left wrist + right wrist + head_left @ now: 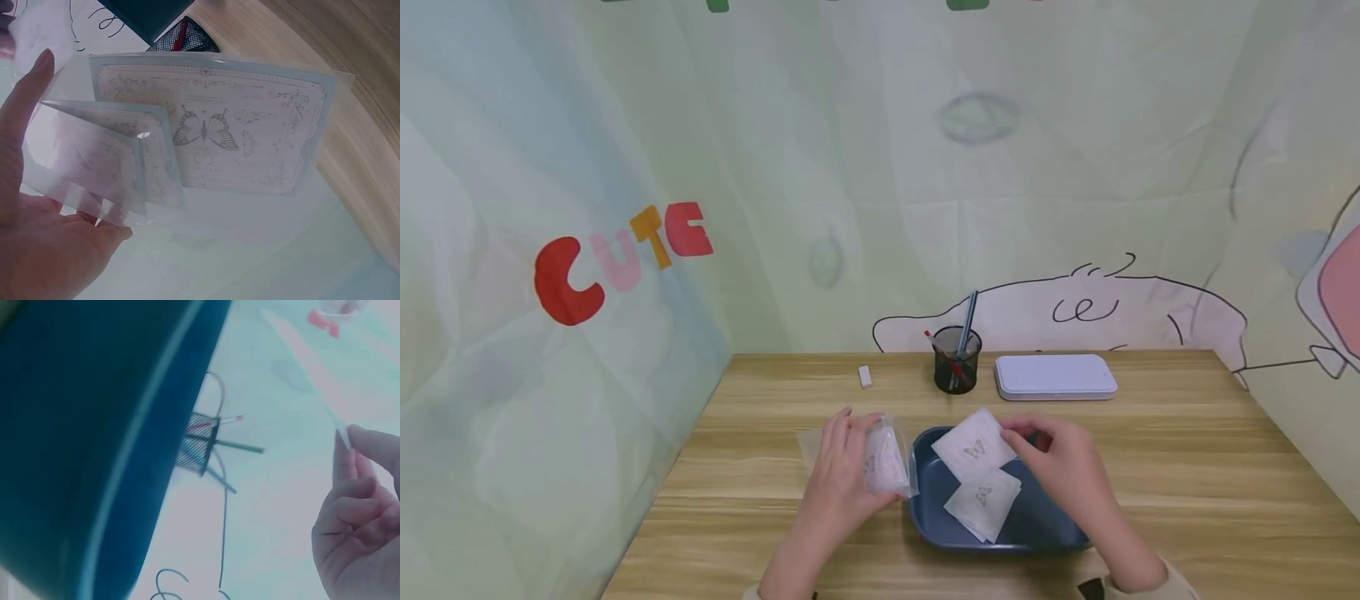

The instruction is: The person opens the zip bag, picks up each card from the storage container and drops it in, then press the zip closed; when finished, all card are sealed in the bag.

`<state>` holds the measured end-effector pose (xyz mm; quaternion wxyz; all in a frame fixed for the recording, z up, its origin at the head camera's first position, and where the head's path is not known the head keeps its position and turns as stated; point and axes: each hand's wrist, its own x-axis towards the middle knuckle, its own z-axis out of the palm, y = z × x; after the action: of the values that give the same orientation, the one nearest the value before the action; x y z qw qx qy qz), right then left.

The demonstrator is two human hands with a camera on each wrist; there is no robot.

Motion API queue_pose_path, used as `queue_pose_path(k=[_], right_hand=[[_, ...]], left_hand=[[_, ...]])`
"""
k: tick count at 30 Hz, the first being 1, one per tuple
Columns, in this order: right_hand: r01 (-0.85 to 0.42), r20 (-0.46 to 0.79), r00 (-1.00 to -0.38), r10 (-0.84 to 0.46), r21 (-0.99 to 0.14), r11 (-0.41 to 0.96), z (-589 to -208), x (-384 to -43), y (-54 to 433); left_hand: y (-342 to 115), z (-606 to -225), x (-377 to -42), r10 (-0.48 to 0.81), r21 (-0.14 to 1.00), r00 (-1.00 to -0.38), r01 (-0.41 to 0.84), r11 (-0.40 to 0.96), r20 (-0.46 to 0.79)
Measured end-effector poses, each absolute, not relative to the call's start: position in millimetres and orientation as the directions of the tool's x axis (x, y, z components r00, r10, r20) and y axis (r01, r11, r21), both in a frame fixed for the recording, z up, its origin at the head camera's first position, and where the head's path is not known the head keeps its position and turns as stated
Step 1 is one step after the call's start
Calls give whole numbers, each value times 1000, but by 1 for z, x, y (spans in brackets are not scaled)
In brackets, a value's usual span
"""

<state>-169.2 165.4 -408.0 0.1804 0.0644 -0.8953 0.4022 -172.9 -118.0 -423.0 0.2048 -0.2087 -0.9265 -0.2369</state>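
Observation:
My left hand (850, 467) grips a small bunch of clear sleeves (886, 458) just left of the blue tray (1030, 533). In the left wrist view the sleeves fan out from my palm (37, 237); the largest sleeved card (250, 131) shows a butterfly print, and two smaller ones (106, 162) overlap it. My right hand (1056, 467) pinches the right corner of a white butterfly card (973, 446) held above the tray. A second butterfly card (983, 500) lies in the tray. In the right wrist view my fingers (359, 506) curl on the card's thin edge (312, 369) beside the tray wall (94, 425).
At the back of the wooden table stand a black mesh pen cup (957, 360) with pens, a flat white tin (1054, 377) and a small white eraser (865, 377). Printed fabric walls close in the table at the left, back and right.

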Motion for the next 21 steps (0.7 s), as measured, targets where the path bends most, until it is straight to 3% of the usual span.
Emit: queue_pose_path(k=[9, 15, 21], right_hand=[[-274, 364, -921, 138, -857, 436, -395, -161, 160], [-184, 250, -935, 250, -948, 260, -394, -155, 153], [-44, 78, -975, 208, -986, 162, -397, -152, 142]], left_hand=[[-118, -424, -173, 296, 347, -826, 488, 800, 480], [-118, -423, -173, 292, 349, -829, 484, 802, 478], [-118, -423, -173, 293, 346, -828, 485, 803, 478]])
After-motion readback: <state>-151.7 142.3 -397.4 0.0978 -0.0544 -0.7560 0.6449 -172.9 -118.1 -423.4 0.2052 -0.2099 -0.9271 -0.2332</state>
